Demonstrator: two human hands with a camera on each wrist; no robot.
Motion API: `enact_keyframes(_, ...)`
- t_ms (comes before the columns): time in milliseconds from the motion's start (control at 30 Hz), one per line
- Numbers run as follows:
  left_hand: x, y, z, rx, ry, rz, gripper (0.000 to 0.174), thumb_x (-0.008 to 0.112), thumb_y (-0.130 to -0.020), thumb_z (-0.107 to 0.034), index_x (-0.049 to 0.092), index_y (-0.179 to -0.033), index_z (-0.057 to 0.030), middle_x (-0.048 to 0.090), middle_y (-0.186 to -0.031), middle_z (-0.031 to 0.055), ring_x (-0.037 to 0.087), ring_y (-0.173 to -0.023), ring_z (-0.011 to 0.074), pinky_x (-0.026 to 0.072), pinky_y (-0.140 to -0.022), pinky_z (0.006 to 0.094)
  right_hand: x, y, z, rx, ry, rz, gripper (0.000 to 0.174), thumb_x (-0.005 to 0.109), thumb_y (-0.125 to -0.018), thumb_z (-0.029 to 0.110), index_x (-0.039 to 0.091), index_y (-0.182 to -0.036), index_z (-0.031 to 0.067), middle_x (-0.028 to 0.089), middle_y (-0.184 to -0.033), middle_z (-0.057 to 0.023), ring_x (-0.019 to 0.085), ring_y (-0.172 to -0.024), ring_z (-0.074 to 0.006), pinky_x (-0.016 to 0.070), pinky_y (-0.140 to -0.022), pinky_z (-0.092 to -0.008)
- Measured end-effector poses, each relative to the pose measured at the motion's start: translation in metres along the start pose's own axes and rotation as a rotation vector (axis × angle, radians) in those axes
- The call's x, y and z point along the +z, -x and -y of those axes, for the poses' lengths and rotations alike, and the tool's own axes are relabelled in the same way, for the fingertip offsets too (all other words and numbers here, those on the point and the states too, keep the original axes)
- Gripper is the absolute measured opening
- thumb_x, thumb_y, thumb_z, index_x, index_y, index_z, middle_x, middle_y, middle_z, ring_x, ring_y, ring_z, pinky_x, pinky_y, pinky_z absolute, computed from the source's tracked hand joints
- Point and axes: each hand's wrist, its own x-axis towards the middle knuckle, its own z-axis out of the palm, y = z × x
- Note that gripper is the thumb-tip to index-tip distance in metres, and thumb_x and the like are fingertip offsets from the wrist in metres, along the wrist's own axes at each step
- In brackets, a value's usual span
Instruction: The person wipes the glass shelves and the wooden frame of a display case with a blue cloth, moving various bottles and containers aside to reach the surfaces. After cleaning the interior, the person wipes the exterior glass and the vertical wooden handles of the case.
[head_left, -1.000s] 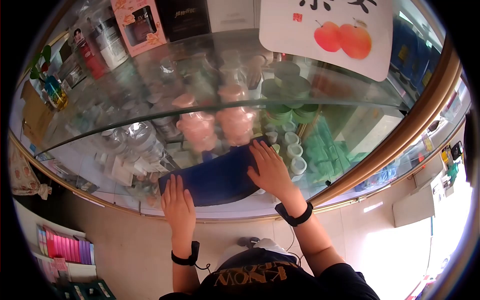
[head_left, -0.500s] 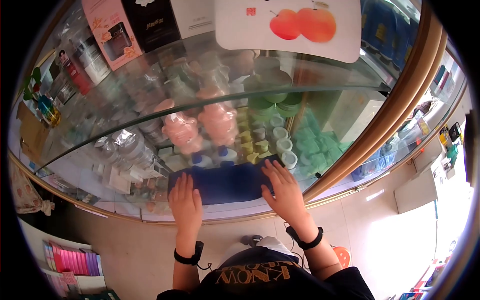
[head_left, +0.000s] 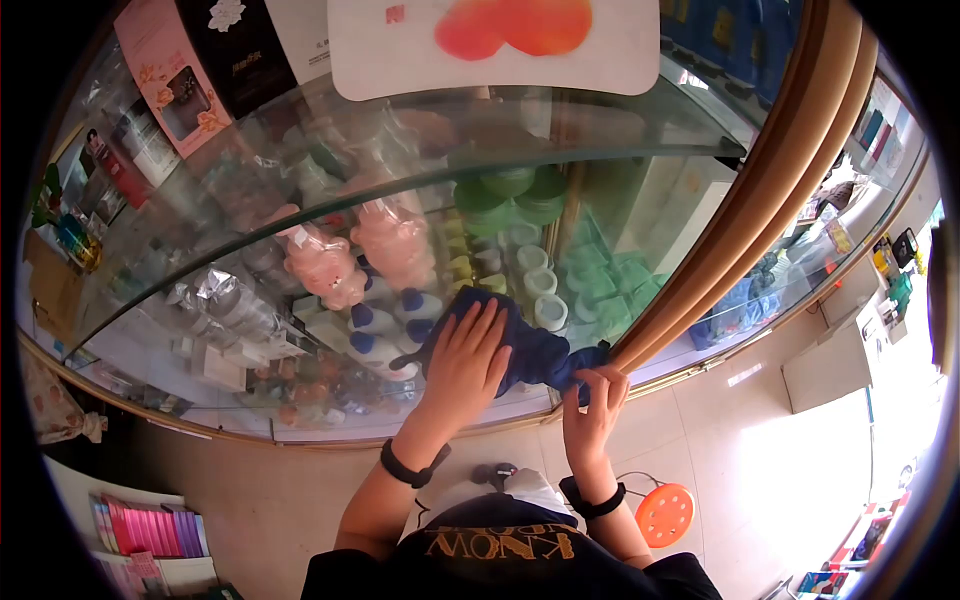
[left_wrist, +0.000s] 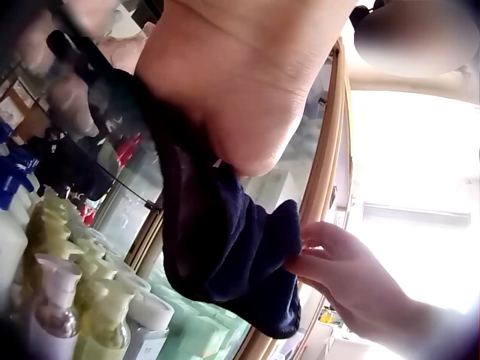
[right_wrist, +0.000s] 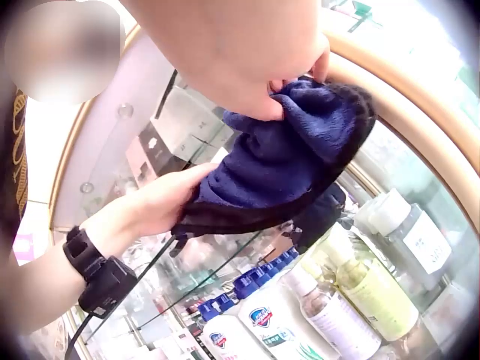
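A dark blue plush cloth (head_left: 535, 355) with black edging lies bunched over the front glass of a display case. My left hand (head_left: 465, 355) rests on its left part with the fingers stretched out across the fabric. At the cloth's right end, beside the wooden frame, my right hand (head_left: 592, 405) pinches a fold between thumb and fingers. In the left wrist view the right hand (left_wrist: 337, 274) grips the crumpled end of the cloth (left_wrist: 247, 255). Soft folds of the cloth (right_wrist: 277, 161) show in the right wrist view, where the left fingers are hidden under it.
Behind the glass stand pink bear-shaped bottles (head_left: 390, 240), white bottles with blue caps (right_wrist: 262, 322) and green jars (head_left: 510, 195). A curved wooden frame (head_left: 740, 190) bounds the case on the right. Boxes (head_left: 180, 85) stand on top. An orange stool (head_left: 665, 515) is on the floor.
The cloth was stretched flat between both hands and is now bunched towards the right. My left hand has moved right along it; my right hand has shifted to the frame and pinches the end.
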Motion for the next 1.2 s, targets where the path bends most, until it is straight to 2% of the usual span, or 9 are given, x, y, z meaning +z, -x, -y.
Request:
enact_keyframes(133,0.005,-0.01,0.001,-0.008,0.0,0.027,0.048,0.052,-0.106,-0.027,0.055,-0.148,-0.004,0.05,-0.157,0.0157,0.046,-0.146,0.035,0.0332,-0.121,0.0517,0.016,0.021,-0.029,-0.001,0.037,0.087,0.031,0.068,-0.079,-0.007,0.065,-0.108,0.0053,0.057,-0.107,-0.0153,0.058,-0.098,-0.035,0.0476,-0.089,-0.0453)
enact_keyframes(333,-0.008,0.016,-0.011,-0.027,-0.042,0.072,0.048,0.05,-0.107,-0.025,0.053,-0.15,-0.0036,0.049,-0.159,0.016,0.045,-0.147,0.0348,0.0324,-0.121,0.0499,0.092,0.039,-0.049,0.864,-1.149,0.092,0.043,0.054,-0.109,0.016,0.039,-0.147,0.0042,0.058,-0.13,-0.0051,0.056,-0.118,-0.014,0.051,-0.096,-0.0295)
enact_keyframes(467,-0.019,0.051,-0.026,-0.041,-0.066,0.055,0.053,0.055,-0.102,-0.02,0.05,-0.152,-0.0036,0.05,-0.157,0.0163,0.048,-0.144,0.0342,0.0351,-0.119,0.0498,0.132,-0.007,-0.035,0.846,-1.622,0.057,0.039,0.061,-0.104,0.015,0.053,-0.141,0.0092,0.062,-0.125,-0.0082,0.061,-0.111,-0.0243,0.0495,-0.097,-0.0369)
enact_keyframes(533,-0.023,0.064,-0.03,-0.059,-0.076,0.046,0.056,0.058,-0.1,-0.02,0.049,-0.153,-0.0053,0.049,-0.158,0.0145,0.048,-0.144,0.0329,0.0361,-0.118,0.0497,0.116,-0.063,-0.001,0.053,-0.819,0.226,0.023,0.066,-0.093,0.016,0.069,-0.114,0.0081,0.066,-0.113,-0.0137,0.061,-0.107,-0.0351,0.0484,-0.095,-0.0444)
enact_keyframes(633,-0.015,0.076,-0.024,-0.051,-0.171,0.042,0.056,0.06,-0.101,-0.025,0.05,-0.154,-0.008,0.05,-0.159,0.0117,0.048,-0.145,0.0302,0.038,-0.117,0.0472,0.103,-0.117,0.047,-0.415,-0.238,0.134,0.012,0.067,-0.085,0.015,0.069,-0.091,0.0057,0.064,-0.1,-0.0173,0.059,-0.106,-0.04,0.0471,-0.093,-0.0476)
enact_keyframes(833,-0.009,0.091,-0.018,-0.049,-0.259,-0.037,0.052,0.062,-0.101,-0.027,0.056,-0.15,-0.0106,0.054,-0.155,0.0081,0.051,-0.143,0.0273,0.0388,-0.118,0.0452,0.158,-0.105,0.087,-0.305,-0.315,0.229,0.017,0.066,-0.086,0.008,0.065,-0.103,0.0044,0.062,-0.106,-0.0169,0.059,-0.108,-0.0388,0.0452,-0.096,-0.0466)
enact_keyframes(900,-0.008,0.1,-0.011,-0.06,-0.277,-0.068,0.049,0.061,-0.101,-0.025,0.059,-0.148,-0.0106,0.056,-0.153,0.0083,0.052,-0.142,0.0275,0.0389,-0.118,0.0455,0.153,-0.103,0.114,-0.293,-0.746,0.217,0.015,0.066,-0.088,0.005,0.065,-0.104,0.0038,0.063,-0.105,-0.0162,0.06,-0.107,-0.038,0.0471,-0.094,-0.0441)
enact_keyframes(967,-0.01,0.111,-0.001,-0.083,-0.28,-0.107,0.047,0.061,-0.1,-0.022,0.06,-0.144,-0.0084,0.059,-0.15,0.0101,0.053,-0.141,0.0297,0.0386,-0.118,0.0472,0.191,-0.072,0.107,-0.535,-0.458,0.046,0.017,0.065,-0.095,0.006,0.064,-0.112,0.0029,0.065,-0.109,-0.0153,0.064,-0.105,-0.0355,0.0512,-0.091,-0.0424)
enact_keyframes(1200,-0.039,0.155,0.042,-0.311,-0.376,-0.118,0.05,0.056,-0.1,-0.017,0.054,-0.147,-0.0018,0.054,-0.153,0.0163,0.047,-0.145,0.0348,0.0323,-0.122,0.0518,0.231,0.007,0.154,0.376,-1.929,0.937,0.041,0.054,-0.107,0.024,0.053,-0.143,0.0039,0.06,-0.142,-0.0128,0.06,-0.129,-0.0275,0.0477,-0.109,-0.0415)
